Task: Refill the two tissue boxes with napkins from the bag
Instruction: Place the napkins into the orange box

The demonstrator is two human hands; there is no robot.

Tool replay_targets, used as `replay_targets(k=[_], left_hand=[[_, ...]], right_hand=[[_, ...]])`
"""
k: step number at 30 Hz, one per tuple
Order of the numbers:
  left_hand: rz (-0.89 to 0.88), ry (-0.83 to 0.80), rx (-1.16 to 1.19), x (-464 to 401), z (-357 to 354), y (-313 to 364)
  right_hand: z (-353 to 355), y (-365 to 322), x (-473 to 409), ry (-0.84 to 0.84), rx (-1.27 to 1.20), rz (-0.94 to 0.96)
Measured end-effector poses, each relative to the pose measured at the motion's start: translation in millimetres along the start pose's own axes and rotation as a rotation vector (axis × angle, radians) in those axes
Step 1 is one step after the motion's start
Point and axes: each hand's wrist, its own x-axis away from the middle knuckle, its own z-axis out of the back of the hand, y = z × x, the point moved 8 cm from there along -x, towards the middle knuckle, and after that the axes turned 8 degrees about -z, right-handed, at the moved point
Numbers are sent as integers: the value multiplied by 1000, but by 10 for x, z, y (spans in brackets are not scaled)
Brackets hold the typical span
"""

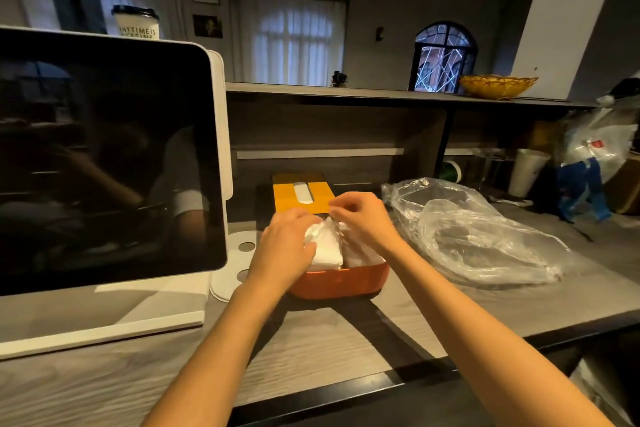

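Reaching forward, both hands: left hand (284, 246) and right hand (363, 218) gripping napkins (327, 244) in orange tissue box (341, 282)

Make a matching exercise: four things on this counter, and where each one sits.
Things:
1. orange tissue box
2. yellow lid
3. clear plastic bag
4. white paper cup

Places:
A. crumpled, right of the hands
B. far right, by the back wall
C. under both hands
D. just behind the orange box

Pairs: 1-C, 2-D, 3-A, 4-B
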Motion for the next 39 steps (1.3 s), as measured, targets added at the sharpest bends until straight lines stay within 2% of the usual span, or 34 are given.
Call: replay_targets(k=[2, 5, 8, 11, 15, 18, 21, 24, 26, 29, 31, 33, 35, 37, 39], left_hand=[[-44, -100, 38, -1, -54, 59], [-21, -226, 67, 74, -178, 90], [-41, -241, 6, 166, -249, 146], [-49, -198, 1, 253, -271, 192], [-53, -230, -32, 284, -352, 186], [-17, -186, 46, 282, -303, 167], [27, -10, 182, 302, -107, 178], [74, 114, 257, 365, 51, 161], [122, 124, 347, 411, 76, 122], [207, 48, 409, 477, 12, 85], [230, 45, 366, 508, 17, 27], [308, 124, 438, 613, 93, -125], [377, 173, 574, 727, 109, -267], [437, 161, 624, 864, 101, -396], [490, 91, 565, 1002, 22, -508]], right_hand=[[195, 36, 126, 112, 1, 25], [59, 129, 340, -69, 218, 66], [-40, 224, 494, -176, 418, 111], [46, 283, 583, -190, 444, 55], [55, 338, 644, -245, 492, 34], [151, 220, 657, -179, 311, 42], [300, -64, 734, -13, 190, 170], [390, -254, 809, 93, 49, 152], [326, -275, 794, 50, 11, 74], [130, -266, 760, -46, 136, -5], [87, -335, 771, -6, 90, -6], [4, -431, 816, 23, -71, -3], [-187, -495, 877, -34, -252, -60], [-513, -531, 1005, -146, -495, -194], [-844, -525, 1152, -240, -650, -355]])
